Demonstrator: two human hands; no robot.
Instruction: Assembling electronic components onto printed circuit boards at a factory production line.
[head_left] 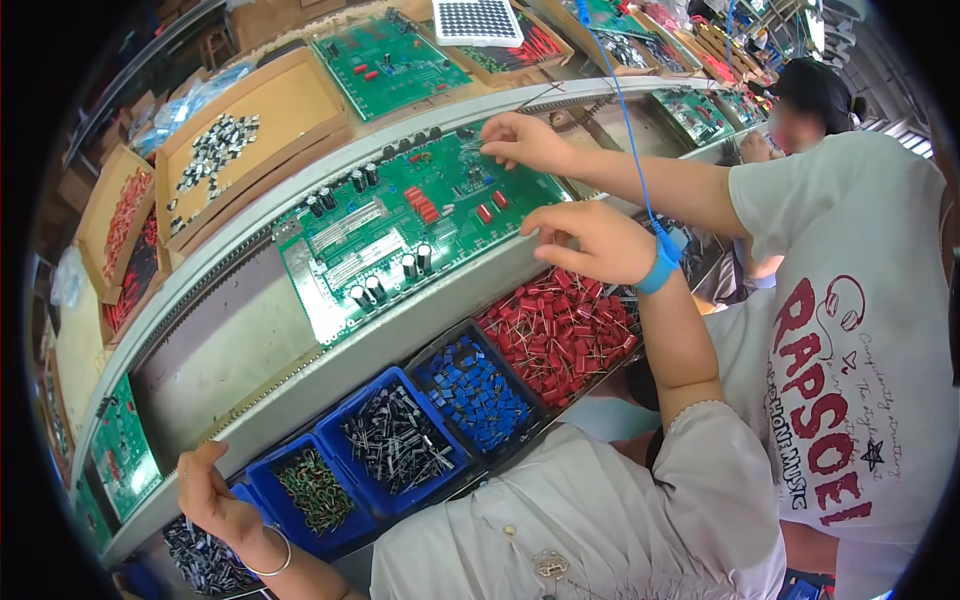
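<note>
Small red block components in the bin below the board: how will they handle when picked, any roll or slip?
The red components look boxy and flat-sided, so probably won't roll. They lie in a loose heap, so neighbours likely shift when one is pulled. Small size suggests they are light and need a fingertip pinch; the right hand hovers just above them.

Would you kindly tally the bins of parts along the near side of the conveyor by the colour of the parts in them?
Red parts: 1 bin
Blue parts: 1 bin
Black parts: 2 bins
Greenish parts: 1 bin
Total: 5 bins
</note>
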